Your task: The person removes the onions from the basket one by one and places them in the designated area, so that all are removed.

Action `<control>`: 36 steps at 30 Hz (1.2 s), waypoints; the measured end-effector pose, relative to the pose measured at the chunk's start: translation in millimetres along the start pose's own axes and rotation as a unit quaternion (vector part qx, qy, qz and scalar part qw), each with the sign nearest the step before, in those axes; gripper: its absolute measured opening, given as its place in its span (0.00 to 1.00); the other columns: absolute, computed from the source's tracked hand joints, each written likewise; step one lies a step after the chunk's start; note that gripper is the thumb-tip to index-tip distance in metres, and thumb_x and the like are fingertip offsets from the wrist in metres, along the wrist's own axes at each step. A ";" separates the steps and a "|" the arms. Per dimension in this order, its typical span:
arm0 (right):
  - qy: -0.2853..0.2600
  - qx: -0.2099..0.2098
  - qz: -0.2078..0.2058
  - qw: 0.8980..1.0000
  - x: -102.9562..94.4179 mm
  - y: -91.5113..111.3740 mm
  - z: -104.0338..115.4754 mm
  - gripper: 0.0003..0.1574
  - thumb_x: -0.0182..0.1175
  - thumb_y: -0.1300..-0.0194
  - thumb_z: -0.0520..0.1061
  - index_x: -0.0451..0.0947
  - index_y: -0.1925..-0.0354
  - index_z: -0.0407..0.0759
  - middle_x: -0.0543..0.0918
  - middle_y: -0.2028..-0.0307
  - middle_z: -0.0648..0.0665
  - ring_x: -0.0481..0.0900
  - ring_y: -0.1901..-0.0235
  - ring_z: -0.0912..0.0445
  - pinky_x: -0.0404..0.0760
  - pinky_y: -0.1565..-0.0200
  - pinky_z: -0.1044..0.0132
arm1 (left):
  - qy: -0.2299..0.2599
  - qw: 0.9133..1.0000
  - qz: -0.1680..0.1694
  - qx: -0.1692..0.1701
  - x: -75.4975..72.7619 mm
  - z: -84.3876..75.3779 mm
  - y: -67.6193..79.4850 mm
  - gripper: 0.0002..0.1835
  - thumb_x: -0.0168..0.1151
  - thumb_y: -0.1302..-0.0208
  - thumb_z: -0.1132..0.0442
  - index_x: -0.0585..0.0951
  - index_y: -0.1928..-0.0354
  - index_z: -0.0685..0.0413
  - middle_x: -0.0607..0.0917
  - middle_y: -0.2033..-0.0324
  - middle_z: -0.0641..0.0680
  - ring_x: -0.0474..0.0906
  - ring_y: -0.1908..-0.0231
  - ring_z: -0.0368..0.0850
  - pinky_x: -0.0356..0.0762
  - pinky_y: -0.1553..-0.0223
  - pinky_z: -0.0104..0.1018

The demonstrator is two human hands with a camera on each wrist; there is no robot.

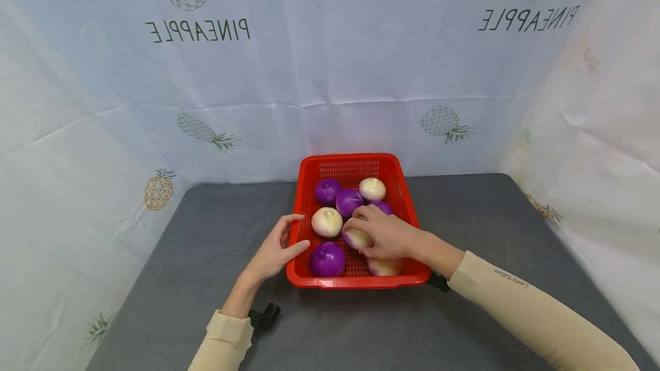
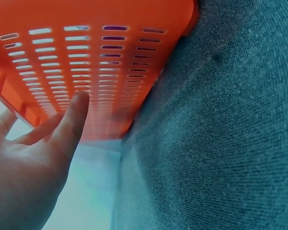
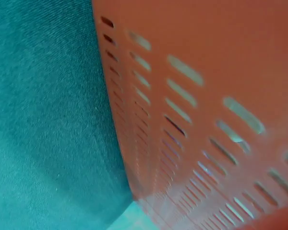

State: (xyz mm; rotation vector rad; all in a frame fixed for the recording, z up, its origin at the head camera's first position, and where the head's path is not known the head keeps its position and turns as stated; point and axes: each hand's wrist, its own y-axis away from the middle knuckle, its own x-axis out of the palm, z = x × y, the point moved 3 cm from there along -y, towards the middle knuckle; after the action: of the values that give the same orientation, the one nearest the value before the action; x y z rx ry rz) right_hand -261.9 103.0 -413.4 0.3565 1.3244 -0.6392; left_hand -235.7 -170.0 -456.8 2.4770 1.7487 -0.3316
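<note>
A red plastic basket holds several purple-and-white turnips, some showing a white side and some a purple one. Inside it my right hand grips a turnip from above, fingers and thumb round it. Partly under that hand lies another turnip. My left hand is at the basket's left side, thumb and forefinger spread over the rim. Its other fingers extend along the slotted outer wall in the left wrist view. A white-sided turnip and a purple turnip lie nearest it. The right wrist view shows only basket wall and table.
The basket stands on a dark grey cloth-covered table, near its back edge. Behind and beside the table hangs a pale curtain with pineapple prints. Farther back in the basket sit a purple turnip and a white-sided turnip.
</note>
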 end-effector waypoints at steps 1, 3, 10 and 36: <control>0.001 -0.001 -0.004 1.000 -1.5 1.6 -0.1 0.29 0.73 0.40 0.49 0.76 0.41 0.55 0.73 0.44 0.46 0.71 0.46 0.53 0.85 0.57 0.59 | 0.000 1.000 -0.001 -0.001 0.4 0.1 0.0 0.34 0.66 0.32 0.61 0.63 0.29 0.54 0.70 0.35 0.65 0.74 0.41 0.62 0.84 0.50 0.52; 0.005 -0.002 -0.009 1.000 -4.8 4.7 0.0 0.30 0.73 0.41 0.49 0.76 0.41 0.55 0.73 0.44 0.46 0.71 0.45 0.52 0.85 0.58 0.59 | 0.000 1.000 -0.002 -0.002 1.0 0.1 0.0 0.34 0.66 0.32 0.60 0.63 0.29 0.54 0.70 0.35 0.65 0.74 0.41 0.62 0.84 0.51 0.52; -0.003 0.006 -0.022 1.000 -17.7 12.0 4.1 0.31 0.73 0.43 0.48 0.76 0.41 0.58 0.72 0.43 0.46 0.69 0.44 0.51 0.84 0.63 0.59 | -0.001 1.000 0.002 -0.004 1.8 -0.9 -0.4 0.34 0.66 0.32 0.60 0.63 0.29 0.53 0.70 0.35 0.65 0.74 0.41 0.62 0.85 0.52 0.50; 0.021 -0.004 -0.070 0.997 -54.5 37.9 8.5 0.30 0.73 0.44 0.48 0.77 0.43 0.57 0.73 0.42 0.49 0.69 0.45 0.54 0.80 0.70 0.68 | 0.005 1.000 -0.005 -0.007 2.0 0.5 -0.6 0.33 0.66 0.32 0.60 0.63 0.29 0.53 0.70 0.34 0.65 0.73 0.40 0.63 0.84 0.50 0.51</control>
State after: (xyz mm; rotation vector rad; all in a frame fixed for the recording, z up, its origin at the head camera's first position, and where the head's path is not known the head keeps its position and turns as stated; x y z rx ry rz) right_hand -238.0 140.0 -363.0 0.2742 1.4002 -0.7474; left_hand -235.7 -168.0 -457.7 2.4658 1.7614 -0.3080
